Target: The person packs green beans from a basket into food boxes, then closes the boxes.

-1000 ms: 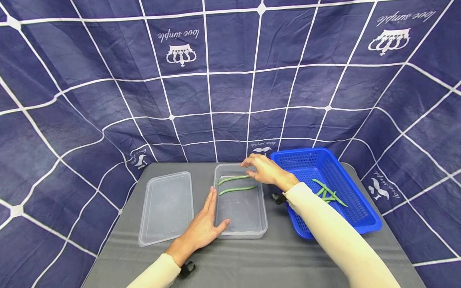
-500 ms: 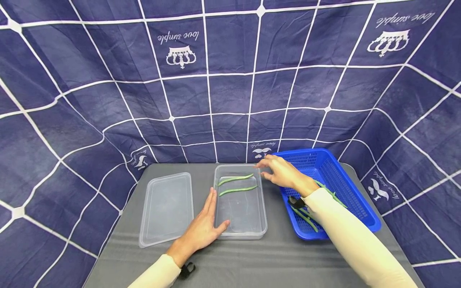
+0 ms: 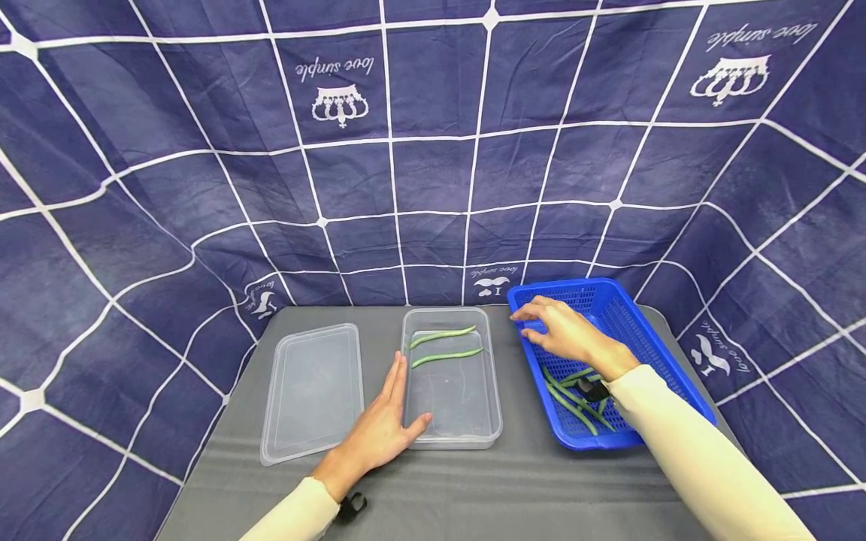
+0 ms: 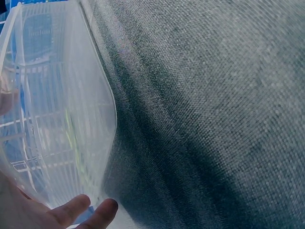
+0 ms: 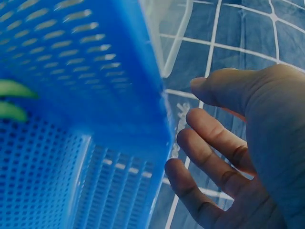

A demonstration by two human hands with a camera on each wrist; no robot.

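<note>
Two green beans (image 3: 446, 355) lie side by side in the far half of a clear plastic container (image 3: 449, 406). Along the container's left side rests my left hand (image 3: 379, 424), its fingers straight and thumb spread over the near rim. My right hand (image 3: 568, 330) hovers over the left rim of a blue basket (image 3: 666, 376); its fingers are loosely bent with nothing between them, as the right wrist view also shows. Several more green beans (image 3: 571, 406) lie in the basket's near part, partly hidden by the right wrist.
A clear flat lid (image 3: 314, 391) lies on the grey tabletop (image 3: 433, 496) left of the container. Behind the table hangs a blue cloth (image 3: 433, 180) with white grid lines. A strip of tabletop separates the container from the basket.
My right hand has let go of the upper green bean in the container and moved right, to the basket's rim. The left hand has stayed in place.
</note>
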